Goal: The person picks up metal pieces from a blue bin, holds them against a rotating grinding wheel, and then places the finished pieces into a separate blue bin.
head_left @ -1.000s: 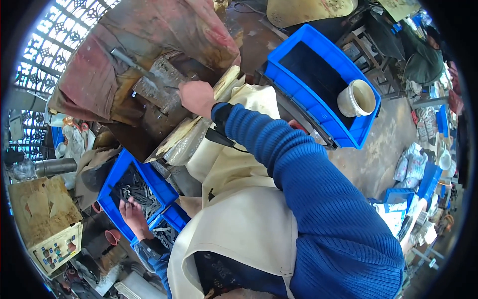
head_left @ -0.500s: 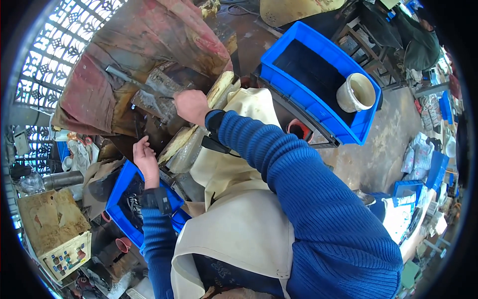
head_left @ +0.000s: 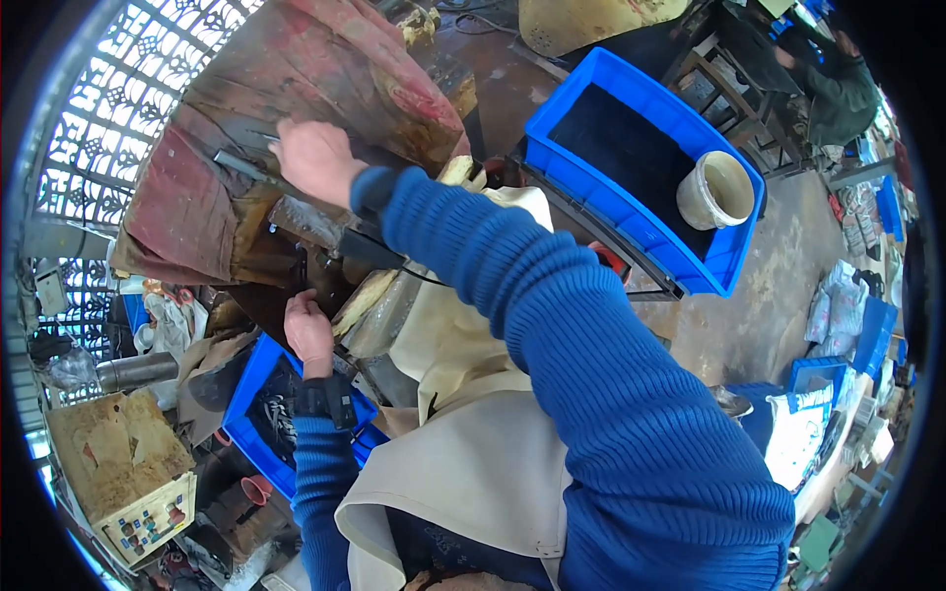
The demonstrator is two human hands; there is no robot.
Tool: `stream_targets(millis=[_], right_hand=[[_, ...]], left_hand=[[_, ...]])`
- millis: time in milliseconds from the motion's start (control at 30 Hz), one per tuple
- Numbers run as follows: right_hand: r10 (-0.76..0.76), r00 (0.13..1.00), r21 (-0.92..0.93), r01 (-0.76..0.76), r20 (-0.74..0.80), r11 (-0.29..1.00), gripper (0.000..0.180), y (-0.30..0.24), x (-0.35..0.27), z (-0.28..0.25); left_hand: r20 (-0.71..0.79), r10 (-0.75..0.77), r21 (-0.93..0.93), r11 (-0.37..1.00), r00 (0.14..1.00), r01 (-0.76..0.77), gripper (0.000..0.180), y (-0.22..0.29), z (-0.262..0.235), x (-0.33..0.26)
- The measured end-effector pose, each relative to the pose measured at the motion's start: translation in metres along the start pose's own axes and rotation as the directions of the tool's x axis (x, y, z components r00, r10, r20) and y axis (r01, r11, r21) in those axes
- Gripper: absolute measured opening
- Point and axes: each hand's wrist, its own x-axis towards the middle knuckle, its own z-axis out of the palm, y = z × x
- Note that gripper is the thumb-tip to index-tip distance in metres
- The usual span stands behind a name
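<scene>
My right hand [head_left: 317, 161] is raised above the work area, in front of a stained red cloth [head_left: 315, 74]. Its fingers are closed around a thin metal piece, whose tip pokes out past them. Just below runs a grey metal bar [head_left: 239, 165], close to a worn metal block [head_left: 304, 221]. Lower down, my left hand [head_left: 309, 333] has its fingers bent together beside a dark upright part [head_left: 300, 264]. Whatever they hold is too small to make out. A blue bin [head_left: 246, 409] with several thin metal pieces in it stands by my left wrist.
At the right, a large blue bin [head_left: 631, 231] on a dark frame holds a whitish bucket [head_left: 711, 192]. A padded edge [head_left: 379, 310] lies between me and the work area. A control box [head_left: 148, 517] is at lower left; another person [head_left: 838, 98] works far right.
My right hand has moved up and left, away from the metal block, with the thin metal piece in it. My left hand has shifted slightly right and down in the picture, along with the whole view.
</scene>
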Motion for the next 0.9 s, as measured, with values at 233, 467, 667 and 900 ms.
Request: stream_targets(millis=[233,467,667,900], right_hand=[[-0.130,0.974,-0.101,0.150,0.185,0.983,0.032,-0.021,0.051,0.048],[-0.117,0.974,-0.158,0.149,0.195,0.976,0.033,-0.013,0.068,0.073],[-0.205,0.967,-0.037,0.213,0.150,0.976,0.041,-0.033,0.076,0.084],[-0.146,0.977,-0.045,0.155,0.157,0.987,0.041,-0.035,0.081,0.093]], left_hand=[[0.000,0.025,-0.027,0.999,1.000,-0.025,0.019,-0.009,0.000,-0.001],[-0.046,0.024,0.032,0.999,0.999,-0.022,0.027,0.002,-0.006,0.004],[-0.051,-0.089,-0.051,0.995,0.995,0.086,0.028,0.003,-0.012,0.000],[-0.118,-0.062,-0.108,0.993,0.991,0.049,0.029,-0.002,-0.008,-0.004]])
